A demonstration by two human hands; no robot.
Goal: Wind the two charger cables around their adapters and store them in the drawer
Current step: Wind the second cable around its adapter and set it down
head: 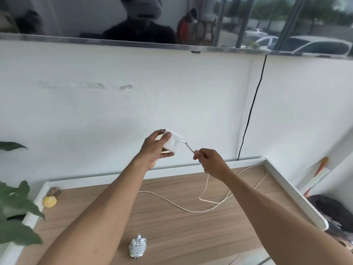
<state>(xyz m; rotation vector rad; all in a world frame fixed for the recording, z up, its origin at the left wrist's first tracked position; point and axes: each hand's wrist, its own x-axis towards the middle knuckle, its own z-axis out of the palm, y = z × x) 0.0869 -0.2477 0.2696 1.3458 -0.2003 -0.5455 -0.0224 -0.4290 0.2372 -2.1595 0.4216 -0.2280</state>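
Left hand (155, 148): it is gripping the white adapter (172, 141), thumb lying across the near face and fingers wrapping behind it, and is holding it up in the air above the counter (191, 236), in front of the white wall.
Right hand (211, 162): it is pinching the cable (214, 202) between thumb and fingers, just to the right of the adapter and a little lower than it.
Adapter: it is sitting tilted in the left hand, with one corner pointing toward the right hand.
Connector (188, 146): a short thin grey end is running from the adapter's right corner down to the right hand's fingertips (196, 154), stretched straight between the two hands.
Cable: cream coloured, it is dropping from under the right hand to the counter, lying there in loose open loops below and to the right of that hand; one long strand is trailing leftward, passing beneath the left forearm.
Wound charger (138, 248): a second white adapter with its cable already wrapped around it is standing on the counter, well below both hands, between the two forearms and close to the near edge.
Yellow object (50, 201): it is lying on the counter far to the left of the left hand, near the counter's raised white rim.
Plant leaves (15, 217): they are hanging in at the left edge, well apart from the hands.
Black wire (252, 106): it is running down the wall above and to the right of the right hand.
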